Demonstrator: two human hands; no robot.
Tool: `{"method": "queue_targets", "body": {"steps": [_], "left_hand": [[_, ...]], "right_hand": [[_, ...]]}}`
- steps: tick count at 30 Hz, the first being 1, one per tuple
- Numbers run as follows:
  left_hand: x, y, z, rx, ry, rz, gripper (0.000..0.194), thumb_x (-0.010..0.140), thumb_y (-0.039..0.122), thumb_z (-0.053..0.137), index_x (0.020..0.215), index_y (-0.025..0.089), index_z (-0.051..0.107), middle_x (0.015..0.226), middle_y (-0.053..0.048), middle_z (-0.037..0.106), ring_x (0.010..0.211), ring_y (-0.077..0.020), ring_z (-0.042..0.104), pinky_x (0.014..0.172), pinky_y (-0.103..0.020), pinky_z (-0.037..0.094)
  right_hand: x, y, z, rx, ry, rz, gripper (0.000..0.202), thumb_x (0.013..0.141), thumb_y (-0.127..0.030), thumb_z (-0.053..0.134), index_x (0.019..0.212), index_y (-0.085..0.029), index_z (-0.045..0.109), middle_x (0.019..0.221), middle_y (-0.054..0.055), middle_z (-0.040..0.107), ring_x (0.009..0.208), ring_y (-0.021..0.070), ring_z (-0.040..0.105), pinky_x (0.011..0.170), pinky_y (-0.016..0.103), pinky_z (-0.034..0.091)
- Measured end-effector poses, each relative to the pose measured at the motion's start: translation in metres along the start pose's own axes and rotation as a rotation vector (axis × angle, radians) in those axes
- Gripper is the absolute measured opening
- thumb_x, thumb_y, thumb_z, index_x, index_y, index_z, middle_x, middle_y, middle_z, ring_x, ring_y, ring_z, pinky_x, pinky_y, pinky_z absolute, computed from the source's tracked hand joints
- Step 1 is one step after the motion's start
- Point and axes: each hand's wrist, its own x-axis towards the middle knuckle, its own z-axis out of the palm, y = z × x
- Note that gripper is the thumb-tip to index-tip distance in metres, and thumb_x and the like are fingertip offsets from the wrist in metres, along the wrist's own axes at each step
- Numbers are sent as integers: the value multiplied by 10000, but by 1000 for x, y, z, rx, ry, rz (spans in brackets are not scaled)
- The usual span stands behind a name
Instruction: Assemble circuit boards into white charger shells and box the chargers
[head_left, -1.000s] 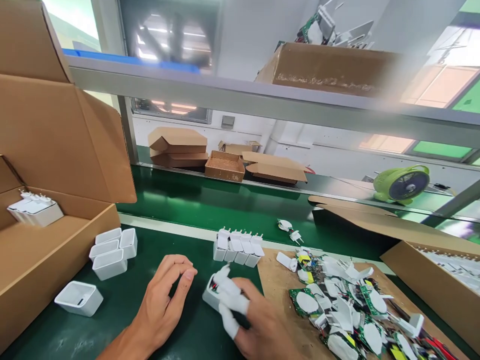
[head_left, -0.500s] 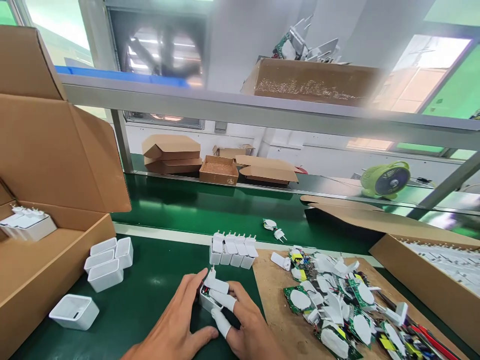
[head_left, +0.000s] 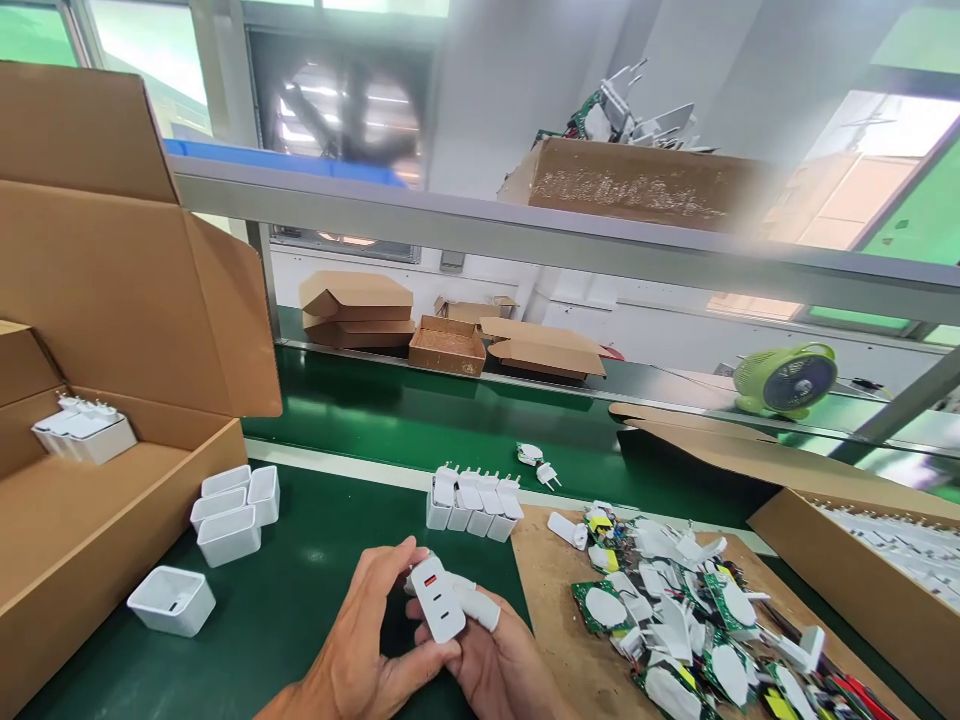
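Note:
A white charger (head_left: 439,600) is held between both hands near the bottom centre, its face with one red-lined port and two dark slots turned up. My left hand (head_left: 375,625) grips its left side and lower end with thumb and fingers. My right hand (head_left: 487,640), with white covers on some fingers, holds it from the right and below. Just beyond the hands stands a row of several white chargers (head_left: 474,503) with prongs up. White empty casings (head_left: 229,535) are grouped at the left, and a single casing (head_left: 171,602) lies nearer.
An open cardboard box (head_left: 187,480) stands at the left, another (head_left: 862,550) at the right. Circuit boards and white parts (head_left: 667,610) cover a brown board (head_left: 547,600). Two small parts (head_left: 538,463) lie on the green belt (head_left: 360,400). A green fan (head_left: 787,380) stands behind.
The charger has been turned over between my hands, so its port face now shows instead of the open casing with its pronged part. The whole view has shifted slightly.

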Motion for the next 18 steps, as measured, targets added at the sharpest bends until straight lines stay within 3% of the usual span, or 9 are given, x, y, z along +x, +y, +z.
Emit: {"method": "queue_targets", "body": {"steps": [4, 10, 15, 18], "left_hand": [[6, 4, -1, 17, 32, 15, 669, 1042, 526, 602, 1598, 308, 299, 1296, -106, 669, 1131, -239, 659, 958, -369, 631], [8, 3, -4, 35, 16, 17, 668, 1043, 460, 608, 1599, 289, 279, 1286, -106, 661, 1125, -242, 646, 956, -362, 616], [1, -4, -3, 227, -125, 6, 761, 928, 217, 686, 1588, 239, 307, 1331, -151, 633, 1188, -337, 578, 981, -493, 562], [-2, -15, -5, 223, -228, -73, 669, 929, 204, 660, 1540, 284, 400, 1368, -131, 623, 1181, -338, 571, 978, -496, 551]], "right_hand": [[1, 0, 3, 57, 9, 81, 397, 825, -421, 840, 1080, -121, 790, 935, 116, 784, 850, 206, 731, 833, 295, 571], [2, 0, 2, 24, -3, 74, 413, 866, -440, 790, 1131, -122, 788, 1013, 137, 779, 907, 237, 728, 886, 344, 564], [8, 14, -15, -429, 109, -214, 471, 807, -482, 867, 1180, -211, 772, 1211, 125, 719, 1053, 275, 690, 987, 400, 557], [7, 17, -22, -759, 36, -374, 391, 957, -454, 693, 1277, -231, 722, 1270, 134, 668, 1056, 254, 683, 937, 369, 589]]}}
